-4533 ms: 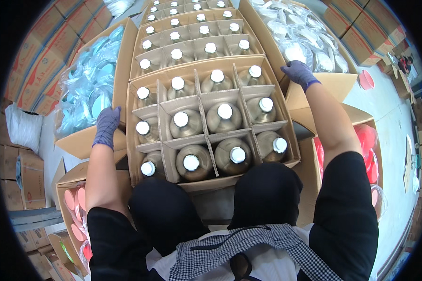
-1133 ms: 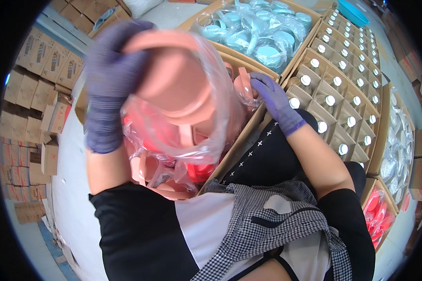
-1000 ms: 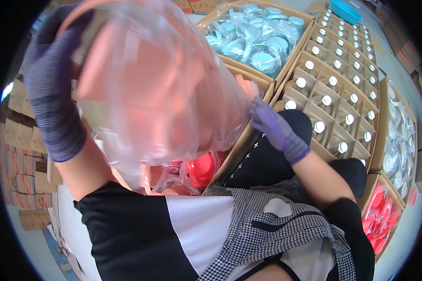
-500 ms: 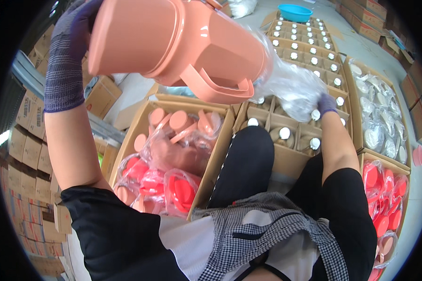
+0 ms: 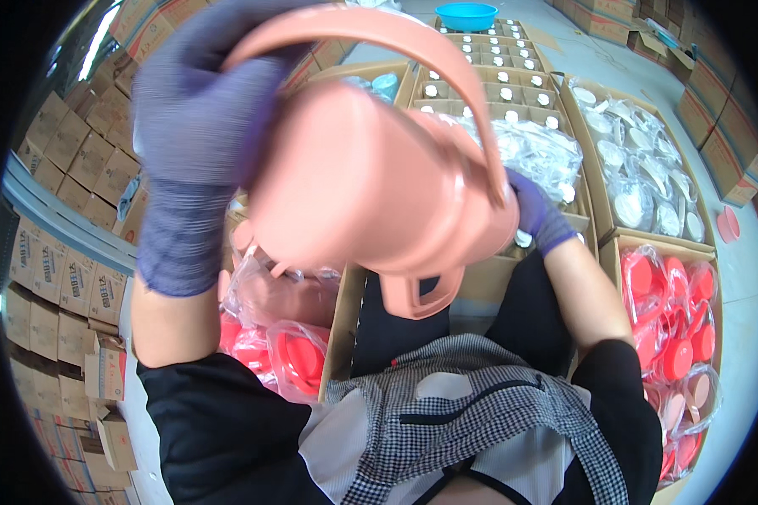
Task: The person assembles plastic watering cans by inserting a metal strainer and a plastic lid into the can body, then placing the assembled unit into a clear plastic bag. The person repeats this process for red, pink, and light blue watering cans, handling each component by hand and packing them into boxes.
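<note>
A glossy pink plastic thermos jug [image 5: 379,177] is raised, tilted, before my chest, blurred by motion. An arched carrying handle curves over it; a second, angular handle sticks out below. My left hand [image 5: 202,109], in a purple-grey knit glove, is closed at the jug's upper left, by the arched handle, its fingers partly hidden. My right hand [image 5: 537,212], in a matching glove, is at the jug's other end, with its fingers mostly behind it. Crumpled clear plastic bags [image 5: 537,151] lie beyond this hand, over a divided carton [image 5: 556,93] of white-capped bottles.
At left, an open carton [image 5: 337,337] holds pink and red plastic parts in bags. On the right stand a carton of bagged white parts [image 5: 636,177] and one of red parts [image 5: 669,303]. A blue basin [image 5: 466,15] sits far back; stacked boxes [image 5: 76,135] line the left.
The jug has come lower and closer, and turned so its arched handle shows. The plastic bag is off it. My right hand has moved from the bag to the jug's end.
</note>
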Action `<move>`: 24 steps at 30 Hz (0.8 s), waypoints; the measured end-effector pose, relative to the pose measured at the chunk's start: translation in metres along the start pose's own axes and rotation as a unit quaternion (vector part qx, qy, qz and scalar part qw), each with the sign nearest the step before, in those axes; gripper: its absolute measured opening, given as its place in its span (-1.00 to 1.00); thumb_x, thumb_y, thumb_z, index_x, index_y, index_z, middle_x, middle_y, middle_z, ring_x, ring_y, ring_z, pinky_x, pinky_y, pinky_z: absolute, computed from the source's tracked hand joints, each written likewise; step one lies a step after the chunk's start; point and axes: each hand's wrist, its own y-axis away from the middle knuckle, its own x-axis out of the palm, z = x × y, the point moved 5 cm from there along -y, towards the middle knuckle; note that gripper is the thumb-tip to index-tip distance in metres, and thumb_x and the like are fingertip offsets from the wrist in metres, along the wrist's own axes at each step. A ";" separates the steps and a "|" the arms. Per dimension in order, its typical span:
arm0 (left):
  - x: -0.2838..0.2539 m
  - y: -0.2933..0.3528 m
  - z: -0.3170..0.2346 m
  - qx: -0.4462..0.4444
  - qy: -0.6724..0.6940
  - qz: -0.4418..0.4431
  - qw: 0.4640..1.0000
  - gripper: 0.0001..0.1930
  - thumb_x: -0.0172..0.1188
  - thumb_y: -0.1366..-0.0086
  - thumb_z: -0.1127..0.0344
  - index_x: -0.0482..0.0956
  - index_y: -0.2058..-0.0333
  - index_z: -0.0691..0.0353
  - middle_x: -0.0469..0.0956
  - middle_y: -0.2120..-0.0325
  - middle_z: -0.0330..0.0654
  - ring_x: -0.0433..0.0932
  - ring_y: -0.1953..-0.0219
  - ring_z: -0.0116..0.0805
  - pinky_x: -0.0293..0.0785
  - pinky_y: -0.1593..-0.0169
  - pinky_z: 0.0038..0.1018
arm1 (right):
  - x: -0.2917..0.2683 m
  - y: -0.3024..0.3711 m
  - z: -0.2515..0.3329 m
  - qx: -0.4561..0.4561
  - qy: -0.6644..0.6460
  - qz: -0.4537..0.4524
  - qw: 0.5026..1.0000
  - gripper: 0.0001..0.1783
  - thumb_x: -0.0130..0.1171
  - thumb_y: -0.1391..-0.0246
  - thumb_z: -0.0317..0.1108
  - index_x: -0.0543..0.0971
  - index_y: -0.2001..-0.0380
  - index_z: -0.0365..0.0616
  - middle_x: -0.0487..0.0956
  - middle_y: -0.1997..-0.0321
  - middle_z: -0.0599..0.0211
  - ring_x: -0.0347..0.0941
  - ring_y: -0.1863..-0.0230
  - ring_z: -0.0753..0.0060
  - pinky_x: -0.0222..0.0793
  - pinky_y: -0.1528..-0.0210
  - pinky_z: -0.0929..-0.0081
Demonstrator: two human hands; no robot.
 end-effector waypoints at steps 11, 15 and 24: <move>0.120 0.191 -0.033 0.003 0.118 0.308 0.944 -0.62 0.19 -0.11 0.37 0.66 0.04 0.08 0.63 0.31 -0.06 0.63 0.29 0.01 0.57 0.18 -0.16 | 0.045 0.033 0.184 -0.283 0.505 -0.194 0.792 -0.47 0.09 -0.35 0.02 0.64 -0.05 -0.24 0.70 0.03 0.20 0.59 0.01 0.43 0.48 -0.10 0.42; 0.109 0.257 -0.037 -0.110 0.097 0.372 0.917 -0.60 0.29 -0.04 0.34 0.68 0.06 0.12 0.64 0.28 -0.09 0.64 0.19 -0.01 0.61 0.05 -0.23 | 0.101 0.073 0.092 -0.312 0.660 -0.046 0.682 -0.56 0.06 -0.35 -0.05 0.66 0.08 -0.23 0.68 0.11 0.16 0.58 0.08 0.36 0.46 -0.03 0.43; 0.155 0.131 0.075 -0.031 0.197 0.242 0.950 -0.60 0.29 -0.29 0.31 0.60 -0.10 0.22 0.59 -0.13 -0.06 0.54 -0.18 -0.05 0.42 -0.28 -0.24 | 0.154 0.140 0.076 -0.407 0.601 -0.025 0.688 -0.71 0.16 -0.26 -0.24 0.64 0.27 -0.31 0.57 0.28 0.11 0.51 0.22 0.11 0.41 0.09 0.28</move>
